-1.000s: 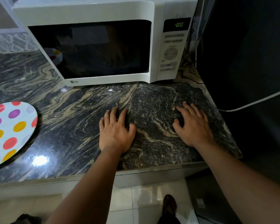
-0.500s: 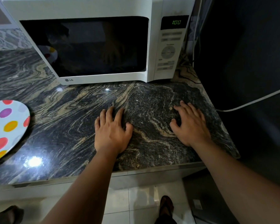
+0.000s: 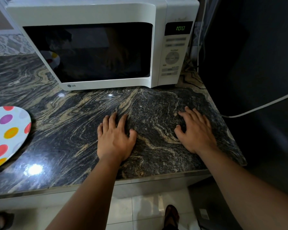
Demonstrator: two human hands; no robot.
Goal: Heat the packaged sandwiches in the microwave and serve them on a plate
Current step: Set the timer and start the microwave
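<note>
1. Our fingers (image 3: 114, 119) lie spread and flat on the bench (image 3: 70, 127); left hand (image 3: 115, 138) and right hand (image 3: 196, 133) hold nothing.
2. The sandwiches are probably inside the closed microwave (image 3: 96, 47); its dark window hides them.
3. We expect soft, light, hot packets, best lifted by their edges.
4. The spotted plate (image 3: 6, 135) waits far left, and only the door bars the way.

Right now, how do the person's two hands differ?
The left hand lies in front of the microwave door, fingers close together; the right hand lies nearer the counter corner, below the control panel, fingers spread wider. Both rest palm-down and hold nothing.
</note>
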